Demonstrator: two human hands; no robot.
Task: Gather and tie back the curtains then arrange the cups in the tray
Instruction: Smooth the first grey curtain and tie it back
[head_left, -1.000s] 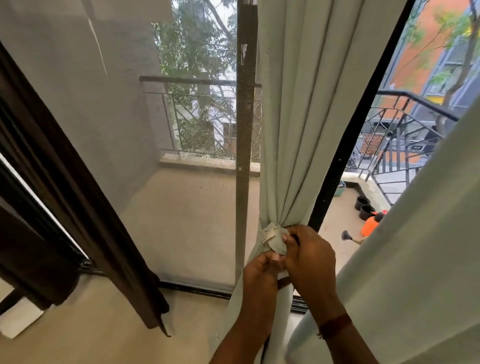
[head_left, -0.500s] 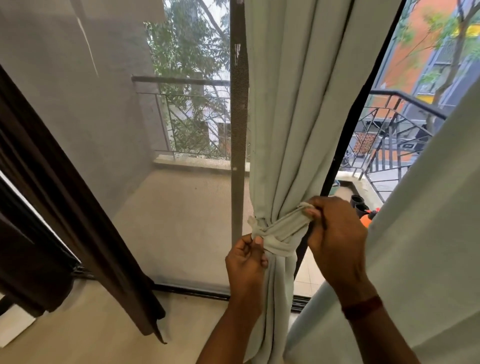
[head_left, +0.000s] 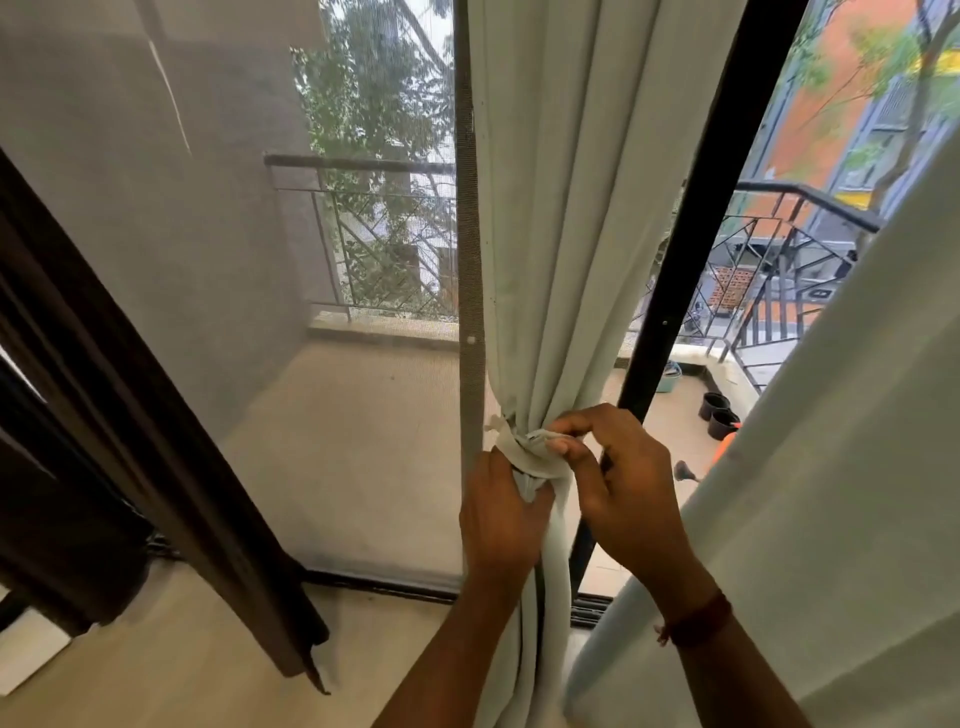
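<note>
Curtain knot (head_left: 530, 452) between both hands.

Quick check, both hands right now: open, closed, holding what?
Left hand: closed around the gathered pale grey-green fabric curtain just below its knot.
Right hand: fingers pinching the pale fabric tie band at the knot.

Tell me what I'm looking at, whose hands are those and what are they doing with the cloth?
The camera sits on a person's head, so you see what they see, looking down at their own hands. The left hand grips the bunched pale curtain, and the right hand pinches the cloth tie wrapped around it. Behind is a mesh screen and a balcony railing. Another pale curtain hangs at the right. No cups show here.
</note>
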